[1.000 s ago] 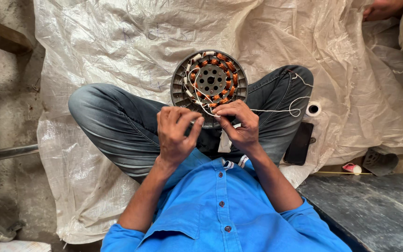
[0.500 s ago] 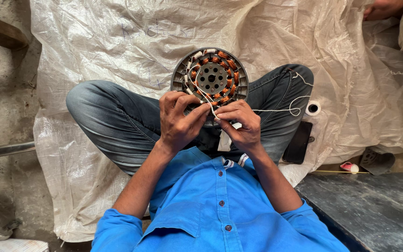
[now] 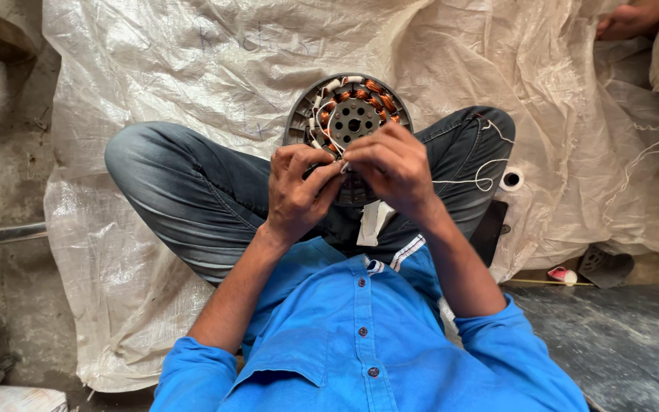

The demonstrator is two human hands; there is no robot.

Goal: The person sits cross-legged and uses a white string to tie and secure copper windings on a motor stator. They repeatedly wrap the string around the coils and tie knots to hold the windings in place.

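Stator [image 3: 352, 114] winding underway: left hand [image 3: 295, 191] and right hand [image 3: 394, 164] pinch white thread [image 3: 490, 179]; tightening probably needs steady tension.

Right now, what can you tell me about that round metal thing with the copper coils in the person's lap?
The round motor stator is a grey metal disc with a slotted rim, a ring of copper-coloured wire coils and a hub pierced with small holes. It rests tilted against the crossed legs, above the white plastic sheet. The left hand and right hand cover its near edge, pinching pale thread there.
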